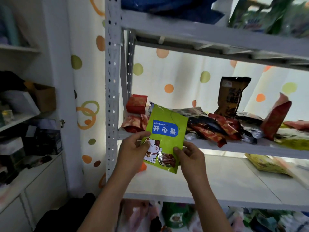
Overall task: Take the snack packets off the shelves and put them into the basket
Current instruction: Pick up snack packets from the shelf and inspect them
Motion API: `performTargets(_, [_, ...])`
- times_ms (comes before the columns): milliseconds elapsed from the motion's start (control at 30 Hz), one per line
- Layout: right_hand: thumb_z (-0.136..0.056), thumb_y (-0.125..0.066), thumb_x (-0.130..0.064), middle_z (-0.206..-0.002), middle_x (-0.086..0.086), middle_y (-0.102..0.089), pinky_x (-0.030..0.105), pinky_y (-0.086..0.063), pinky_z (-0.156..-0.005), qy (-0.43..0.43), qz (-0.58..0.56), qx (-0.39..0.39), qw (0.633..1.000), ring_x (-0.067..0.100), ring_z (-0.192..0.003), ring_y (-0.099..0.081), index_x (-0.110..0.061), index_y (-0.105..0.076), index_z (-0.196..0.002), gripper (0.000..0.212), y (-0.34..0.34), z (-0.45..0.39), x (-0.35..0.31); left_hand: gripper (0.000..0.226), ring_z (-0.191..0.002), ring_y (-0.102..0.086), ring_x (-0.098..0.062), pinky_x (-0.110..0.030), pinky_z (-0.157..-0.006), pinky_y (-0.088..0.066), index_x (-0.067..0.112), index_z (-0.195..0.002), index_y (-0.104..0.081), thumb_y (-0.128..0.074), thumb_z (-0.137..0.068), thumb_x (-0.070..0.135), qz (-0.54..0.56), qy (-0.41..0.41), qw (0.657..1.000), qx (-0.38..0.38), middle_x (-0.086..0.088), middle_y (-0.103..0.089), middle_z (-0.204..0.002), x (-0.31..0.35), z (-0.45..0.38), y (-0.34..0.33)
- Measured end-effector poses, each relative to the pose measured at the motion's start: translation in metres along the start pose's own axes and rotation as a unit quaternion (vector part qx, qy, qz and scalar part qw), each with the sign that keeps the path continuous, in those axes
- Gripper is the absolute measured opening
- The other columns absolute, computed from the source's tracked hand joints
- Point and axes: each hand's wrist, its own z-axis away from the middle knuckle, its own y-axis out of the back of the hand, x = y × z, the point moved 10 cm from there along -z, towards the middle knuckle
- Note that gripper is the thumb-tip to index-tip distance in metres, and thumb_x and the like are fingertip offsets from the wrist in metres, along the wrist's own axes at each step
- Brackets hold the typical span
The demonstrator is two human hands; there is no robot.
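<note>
A person stands facing a grey metal shelf unit (113, 81), seen from a head-worn camera looking down at both hands. Together the hands hold up a green pistachio packet (164, 138) printed with a cartoon cat, in front of the middle shelf and clear of it. The left hand (133, 148) pinches the packet's left edge between thumb and curled fingers; the right hand (189, 154) pinches its lower right edge the same way. Behind the packet, the middle shelf (234, 146) carries a loose heap of red and dark snack packets (214, 128), a red box (136, 103) at the left end, and a tall brown packet (231, 97) standing upright further back. A yellow packet (267, 164) lies on the shelf below, and more packets, blurred, show on the top and bottom shelves. No basket is visible in this view. Judging from this, the task seems far from finished: one packet is in hand and not yet dropped off, and many remain on the shelves.
</note>
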Motion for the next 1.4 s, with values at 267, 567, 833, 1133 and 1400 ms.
performTargets(267, [-0.08,-0.068,-0.01,-0.089,0.005,-0.073,0.038,-0.058,-0.072,0.009,0.157,-0.013,0.987,0.022,-0.079,-0.07,-0.008,-0.068,-0.106,0.026,-0.061,-0.08,-0.028,0.036,-0.114,-0.061,-0.02,-0.035,-0.095,-0.052,0.023,-0.118,-0.065,-0.069,-0.085,0.01,-0.103,-0.011,0.993,-0.053,-0.001,-0.062,-0.126,0.006,-0.086,0.015])
performTargets(567, [-0.076,-0.069,-0.007,-0.093,0.025,-0.07,0.044,-0.054,-0.066,0.008,0.333,-0.105,0.937,0.024,-0.069,-0.063,0.009,-0.065,-0.105,0.034,-0.113,-0.18,-0.034,0.034,-0.11,-0.05,-0.012,-0.019,-0.082,-0.038,0.008,-0.119,-0.064,-0.07,-0.086,0.017,-0.269,-0.024,0.961,-0.06,0.007,-0.049,-0.124,-0.004,-0.171,0.001])
performTargets(833, [-0.084,-0.072,-0.018,-0.073,0.007,-0.062,0.022,-0.039,-0.048,0.009,0.49,-0.263,0.831,0.019,-0.063,-0.057,-0.009,-0.046,-0.075,0.028,-0.15,-0.256,-0.019,0.009,-0.069,-0.061,-0.014,-0.019,-0.055,-0.046,0.014,-0.087,-0.071,-0.065,-0.086,0.019,-0.396,0.087,0.907,-0.115,-0.007,-0.068,-0.086,-0.036,-0.219,-0.012])
performTargets(1133, [-0.084,-0.067,-0.008,-0.049,0.001,-0.061,0.023,-0.047,-0.043,0.013,0.407,-0.284,0.868,0.014,-0.044,-0.057,-0.009,-0.057,-0.068,0.018,-0.198,-0.327,-0.01,0.025,-0.099,-0.061,-0.022,-0.03,-0.084,-0.049,0.01,-0.111,-0.067,-0.057,-0.088,0.014,-0.48,0.055,0.873,-0.067,-0.009,-0.066,-0.113,-0.037,-0.277,-0.028])
performTargets(1400, [-0.08,-0.057,0.0,-0.087,0.022,-0.071,0.047,-0.061,-0.076,0.028,0.315,-0.264,0.911,0.034,-0.081,-0.071,0.009,-0.067,-0.089,0.017,-0.243,-0.378,0.025,0.018,-0.082,-0.058,-0.023,-0.027,-0.065,-0.04,0.01,-0.1,-0.065,-0.053,-0.086,0.014,-0.501,0.082,0.861,-0.035,-0.011,-0.066,-0.097,-0.056,-0.311,-0.019])
